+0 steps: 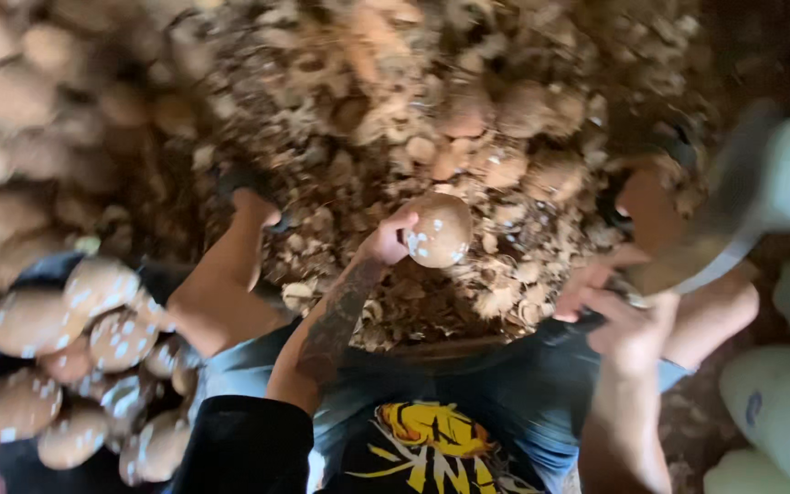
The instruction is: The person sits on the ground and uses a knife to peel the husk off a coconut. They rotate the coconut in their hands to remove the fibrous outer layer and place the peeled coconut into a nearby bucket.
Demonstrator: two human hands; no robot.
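Seen from above, a seated person husks coconuts. The left hand (386, 240) is closed around a round, brown husked coconut (439, 230), holding it up over a heap of torn husk fibre (395, 119) that fills the far middle of the scene. The right hand (619, 311), on the right and well apart from the left, is clamped on the handle of a broad blade (697, 252), which is blurred. At near left, a dark basket (11, 462) holds a pile of husked coconuts. Pale green coconuts (779, 393) lie at near right.
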